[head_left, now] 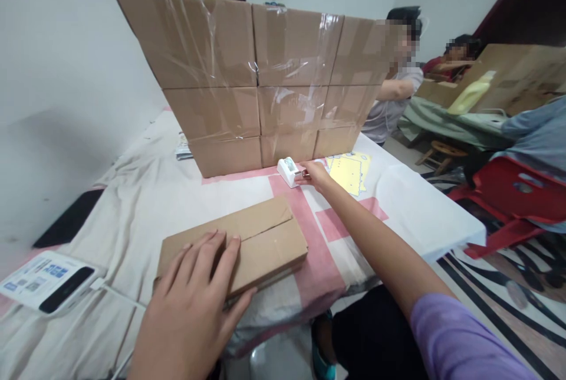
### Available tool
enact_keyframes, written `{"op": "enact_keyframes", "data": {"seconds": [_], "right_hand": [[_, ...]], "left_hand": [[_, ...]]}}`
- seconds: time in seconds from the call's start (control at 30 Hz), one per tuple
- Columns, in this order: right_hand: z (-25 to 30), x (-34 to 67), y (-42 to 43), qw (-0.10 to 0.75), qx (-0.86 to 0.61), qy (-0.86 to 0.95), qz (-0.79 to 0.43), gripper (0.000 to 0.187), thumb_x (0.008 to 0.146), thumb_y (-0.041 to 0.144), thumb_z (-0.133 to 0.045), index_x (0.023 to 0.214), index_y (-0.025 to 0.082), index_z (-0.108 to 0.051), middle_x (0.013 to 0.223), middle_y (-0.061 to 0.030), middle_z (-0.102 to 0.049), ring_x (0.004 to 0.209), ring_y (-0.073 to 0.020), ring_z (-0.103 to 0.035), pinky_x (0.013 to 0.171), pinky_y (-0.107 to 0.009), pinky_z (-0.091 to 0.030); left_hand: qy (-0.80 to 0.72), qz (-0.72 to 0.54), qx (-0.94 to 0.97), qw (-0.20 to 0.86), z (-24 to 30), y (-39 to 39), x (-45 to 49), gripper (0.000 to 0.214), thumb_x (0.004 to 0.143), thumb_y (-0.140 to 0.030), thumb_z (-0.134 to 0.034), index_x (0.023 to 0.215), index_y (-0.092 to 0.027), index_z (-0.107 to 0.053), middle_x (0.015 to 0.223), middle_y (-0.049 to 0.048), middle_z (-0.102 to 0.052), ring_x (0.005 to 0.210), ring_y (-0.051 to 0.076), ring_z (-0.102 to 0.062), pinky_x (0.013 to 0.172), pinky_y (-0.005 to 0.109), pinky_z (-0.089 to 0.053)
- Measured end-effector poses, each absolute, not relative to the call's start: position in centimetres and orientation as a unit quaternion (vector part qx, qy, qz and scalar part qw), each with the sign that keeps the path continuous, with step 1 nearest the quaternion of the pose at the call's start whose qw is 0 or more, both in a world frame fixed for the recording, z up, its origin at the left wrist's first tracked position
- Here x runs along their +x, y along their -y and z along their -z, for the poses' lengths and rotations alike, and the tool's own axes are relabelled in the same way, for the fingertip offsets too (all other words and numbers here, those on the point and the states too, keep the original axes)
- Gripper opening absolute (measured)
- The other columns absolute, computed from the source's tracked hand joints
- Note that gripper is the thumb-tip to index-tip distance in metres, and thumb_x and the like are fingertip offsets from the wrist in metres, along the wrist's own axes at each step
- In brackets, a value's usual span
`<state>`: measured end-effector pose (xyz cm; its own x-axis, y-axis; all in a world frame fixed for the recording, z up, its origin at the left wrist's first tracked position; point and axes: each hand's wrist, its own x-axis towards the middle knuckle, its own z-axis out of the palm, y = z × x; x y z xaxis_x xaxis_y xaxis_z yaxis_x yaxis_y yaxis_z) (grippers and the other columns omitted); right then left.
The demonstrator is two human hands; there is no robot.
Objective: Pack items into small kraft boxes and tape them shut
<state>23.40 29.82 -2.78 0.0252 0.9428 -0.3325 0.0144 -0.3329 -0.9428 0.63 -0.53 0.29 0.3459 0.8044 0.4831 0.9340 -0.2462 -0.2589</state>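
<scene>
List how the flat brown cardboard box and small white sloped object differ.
The flat brown cardboard box is far larger than the small white sloped object. The box lies nearer the camera than the object. The left hand lies on the box; the right hand is at the object. Both rest on the pink and white tablecloth.

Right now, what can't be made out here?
All head view:
Inside of the carton: hidden by its closed top.
Carton's near left corner: behind the left hand.
Exact contact between the right hand and the white device: too small, partly covered by fingers.
Area behind the cardboard wall: blocked by its panels.
Fine print on the white stand: too small.
Rest of the red chair: cut off by right edge.
</scene>
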Motion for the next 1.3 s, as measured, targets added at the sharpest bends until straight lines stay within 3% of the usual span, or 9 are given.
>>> {"op": "enact_keyframes", "data": {"seconds": [0.33,0.6,0.83,1.0,1.3], "right_hand": [[2.7,24.6,-31.1,0.402,-0.586,0.391,-0.586,0.005,0.085,0.009,-0.057,0.083,0.013,-0.057,0.068,-0.0031,-0.069,0.050,-0.0119,-0.067,0.045,-0.019,-0.048],[2.3,24.5,-29.7,0.412,-0.583,0.418,-0.562,0.012,0.078,0.002,-0.059,0.076,0.014,-0.056,0.064,-0.0020,-0.067,0.052,-0.0124,-0.067,0.043,-0.019,-0.046],[2.5,23.8,-28.4,0.479,-0.547,0.447,-0.522,0.027,0.077,0.002,-0.056,0.063,0.019,-0.041,0.064,-0.0038,-0.067,0.065,-0.0142,-0.069,0.051,-0.019,-0.052],[3.9,23.2,-27.9,0.526,-0.527,0.438,-0.503,0.032,0.072,0.004,-0.057,0.061,0.022,-0.033,0.056,0.0011,-0.059,0.070,-0.0152,-0.068,0.063,-0.023,-0.057],[5.9,23.4,-27.2,0.575,-0.473,0.438,-0.505,0.029,0.068,0.013,-0.057,0.062,0.023,-0.030,0.059,0.0034,-0.059,0.082,-0.0162,-0.069,0.081,-0.028,-0.056]], "left_hand": [[0.553,0.124,-0.783,0.257,-0.3,0.5,0.5,0.063,0.088,-0.052,-0.060,0.136,-0.011,-0.052,0.131,0.0189,-0.060,0.115,0.037,-0.056,0.099,0.049,-0.041],[0.546,0.129,-0.787,0.256,-0.6,0.5,0.6,0.063,0.090,-0.051,-0.056,0.137,-0.009,-0.050,0.131,0.0197,-0.059,0.119,0.037,-0.054,0.102,0.048,-0.038],[0.546,0.131,-0.786,0.257,-0.6,0.5,0.6,0.062,0.089,-0.047,-0.058,0.137,-0.009,-0.051,0.132,0.0198,-0.060,0.120,0.037,-0.054,0.103,0.049,-0.037],[0.544,0.143,-0.784,0.262,-0.6,0.4,0.6,0.059,0.089,-0.047,-0.057,0.136,-0.010,-0.052,0.131,0.0187,-0.061,0.119,0.036,-0.055,0.101,0.048,-0.038],[0.548,0.144,-0.783,0.257,-0.3,0.6,0.6,0.062,0.089,-0.048,-0.058,0.138,-0.010,-0.051,0.132,0.0185,-0.060,0.118,0.036,-0.055,0.101,0.049,-0.038]]}}
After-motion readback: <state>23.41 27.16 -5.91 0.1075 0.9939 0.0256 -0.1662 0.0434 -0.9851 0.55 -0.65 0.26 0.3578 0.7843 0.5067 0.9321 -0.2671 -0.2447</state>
